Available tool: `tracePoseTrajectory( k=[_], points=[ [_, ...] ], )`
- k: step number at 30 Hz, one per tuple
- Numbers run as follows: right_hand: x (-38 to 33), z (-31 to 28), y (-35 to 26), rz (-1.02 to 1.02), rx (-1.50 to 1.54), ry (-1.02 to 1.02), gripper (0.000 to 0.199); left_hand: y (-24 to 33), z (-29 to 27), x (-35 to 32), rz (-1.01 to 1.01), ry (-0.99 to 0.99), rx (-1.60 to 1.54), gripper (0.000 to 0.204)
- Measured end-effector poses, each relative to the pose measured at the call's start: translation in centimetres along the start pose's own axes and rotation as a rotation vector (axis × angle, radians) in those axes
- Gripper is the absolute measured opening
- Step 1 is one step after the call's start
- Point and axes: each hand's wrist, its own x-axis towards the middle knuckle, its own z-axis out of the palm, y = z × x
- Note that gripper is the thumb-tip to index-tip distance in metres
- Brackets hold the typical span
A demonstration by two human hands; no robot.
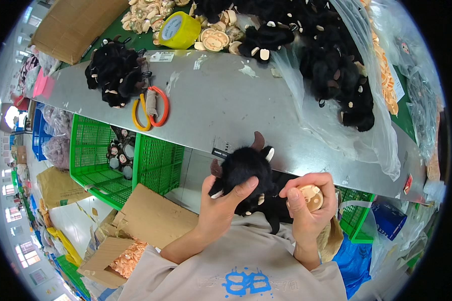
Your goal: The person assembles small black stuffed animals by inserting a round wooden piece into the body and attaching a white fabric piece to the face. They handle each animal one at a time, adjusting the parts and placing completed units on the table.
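Across the upper part of the view runs the grey worktop point(226, 105), and on its right side a big clear plastic bag point(366, 135) is full of black plush toys. Under the worktop at the left stands a green plastic crate point(150, 160), and below it an open cardboard box point(120, 251) holds small peach-coloured pieces. On the left of the worktop lies a smaller heap of black plush toys point(114, 72), with orange and yellow loops point(150, 108) just beside it. Near the far edge sits a yellow tape roll point(178, 29). Close to my chest, my left hand point(221, 203) is closed around a black plush toy with brown horns point(243, 168). My right hand point(306, 205) pinches a round beige snout piece point(310, 196) just beside the toy.
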Motion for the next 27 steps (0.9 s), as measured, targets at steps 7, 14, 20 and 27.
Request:
tracePoseTrajectory(
  k=[7,14,20,27],
  points=[
    [-0.1,0.8,0.3,-0.087,0.119,-0.005,0.041,-0.4,-0.2,0.1,0.025,0.0,0.005,0.029],
    [0.8,-0.5,1.2,-0.251,0.061,-0.147,0.029,-0.4,-0.1,0.0,0.013,-0.005,-0.03,0.028],
    [0.4,0.5,0.9,-0.077,0.112,-0.09,0.022,-0.2,0.2,-0.4,-0.003,-0.041,0.018,0.023],
    [0.7,1.2,0.4,0.038,0.14,-0.151,0.021,-0.9,0.3,-0.6,0.037,-0.056,-0.028,0.022]
  ],
)
